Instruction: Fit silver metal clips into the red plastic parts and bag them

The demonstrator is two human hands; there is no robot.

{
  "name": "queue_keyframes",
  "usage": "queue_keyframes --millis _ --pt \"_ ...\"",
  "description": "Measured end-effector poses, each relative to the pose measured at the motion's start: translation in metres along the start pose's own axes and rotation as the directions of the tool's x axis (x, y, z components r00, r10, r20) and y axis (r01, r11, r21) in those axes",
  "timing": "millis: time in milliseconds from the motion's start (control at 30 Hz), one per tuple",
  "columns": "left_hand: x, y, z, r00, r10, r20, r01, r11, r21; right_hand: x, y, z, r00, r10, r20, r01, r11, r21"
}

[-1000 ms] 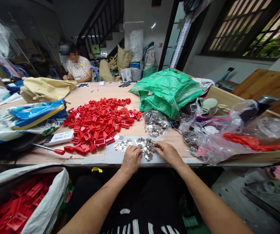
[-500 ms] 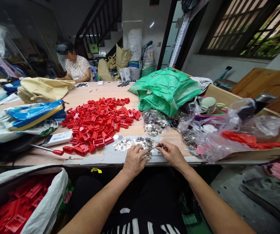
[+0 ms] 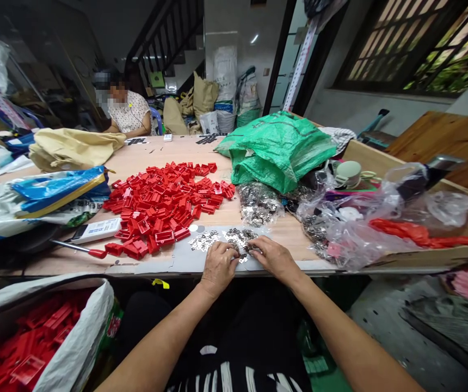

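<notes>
Small flat silver metal pieces (image 3: 240, 237) lie heaped on a grey sheet (image 3: 185, 263) at the table's front edge, with a second small pile (image 3: 203, 240) to the left. At the near left side of the heap is my left hand (image 3: 219, 265), its fingers bent and thumb near the fingertips. My right hand (image 3: 273, 258) reaches in from the right, fingers curled together at the heap's edge. The two hands' fingertips are close to each other over the metal pieces. What either hand pinches is hidden or too small to make out.
A large spread of red plastic parts (image 3: 164, 201) covers the table left of centre. Bagged metal pieces (image 3: 258, 204), a green sack (image 3: 278, 147) and a cluttered wooden tray (image 3: 454, 239) stand right. An open bag of red parts (image 3: 95, 321) sits lower left. A co-worker (image 3: 130, 111) sits behind.
My right hand has moved left, closer to my left hand. The small brownish thing that showed in its fingers is out of sight now. My left hand has shifted slightly left and down.
</notes>
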State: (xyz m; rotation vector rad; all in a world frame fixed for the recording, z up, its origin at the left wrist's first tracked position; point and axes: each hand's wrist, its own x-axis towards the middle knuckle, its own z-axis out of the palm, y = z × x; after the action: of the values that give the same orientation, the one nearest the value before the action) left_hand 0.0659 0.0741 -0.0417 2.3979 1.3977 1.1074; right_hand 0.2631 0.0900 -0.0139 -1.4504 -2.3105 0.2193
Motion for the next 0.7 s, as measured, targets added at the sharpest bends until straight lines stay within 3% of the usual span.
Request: queue_keyframes --millis 300,400,533,700 --pt "-0.003 -0.009 -0.008 0.997 -0.010 -0.077 0.009 1.000 -0.008 0.015 -0.006 -0.001 0.996 0.085 -0.028 -0.086 0.996 -0.032" --pt "-0.001 -0.008 -0.008 0.994 -0.021 -0.107 0.018 1.000 -0.024 0.009 -0.008 -0.002 0.998 0.068 -0.010 -0.068 0.998 0.006" --pt "0.000 -0.008 -0.012 0.984 -0.080 -0.161 0.074 0.996 -0.042 -0.001 -0.005 -0.003 0.993 0.034 0.115 -0.035 0.999 0.005" --pt "-0.004 -0.015 -0.019 0.974 -0.133 -0.184 0.128 0.991 -0.038 0.000 -0.011 -0.003 0.997 0.030 0.070 -0.029 0.999 -0.019"
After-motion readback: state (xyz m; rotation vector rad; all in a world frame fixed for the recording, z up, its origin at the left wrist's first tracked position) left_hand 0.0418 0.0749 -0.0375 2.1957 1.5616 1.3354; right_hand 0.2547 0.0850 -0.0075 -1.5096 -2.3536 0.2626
